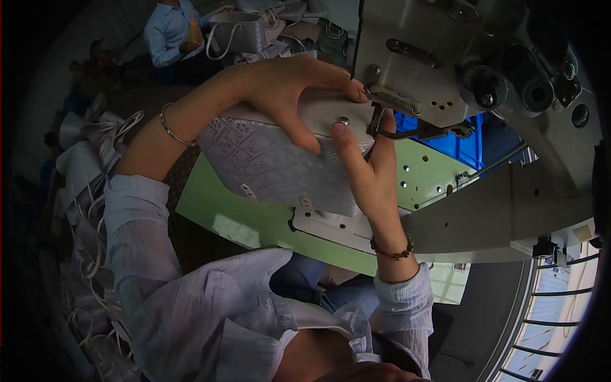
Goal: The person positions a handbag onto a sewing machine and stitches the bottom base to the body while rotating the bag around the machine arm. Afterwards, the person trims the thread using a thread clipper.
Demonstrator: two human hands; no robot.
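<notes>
A silver-grey patterned handbag (254,156) with a plain pale band and a round metal stud (344,121) lies at the sewing machine (433,70). The pale band's edge reaches the presser foot (377,118). My left hand (286,92) spans the band, thumb on the patterned side and fingertips at the far edge by the machine head. Close to the stud, my right hand (369,159) grips the bag's right end, thumb on top and fingers beside the foot. The undersides of both grips are partly hidden.
A green worktable (232,223) lies under the bag, with a blue basket (471,143) behind the machine. Silver bag pieces with straps (83,159) are heaped at left. Farther back, a person in a blue shirt (168,32) is beside piled bags (245,35). A barred window (560,312) stands at right.
</notes>
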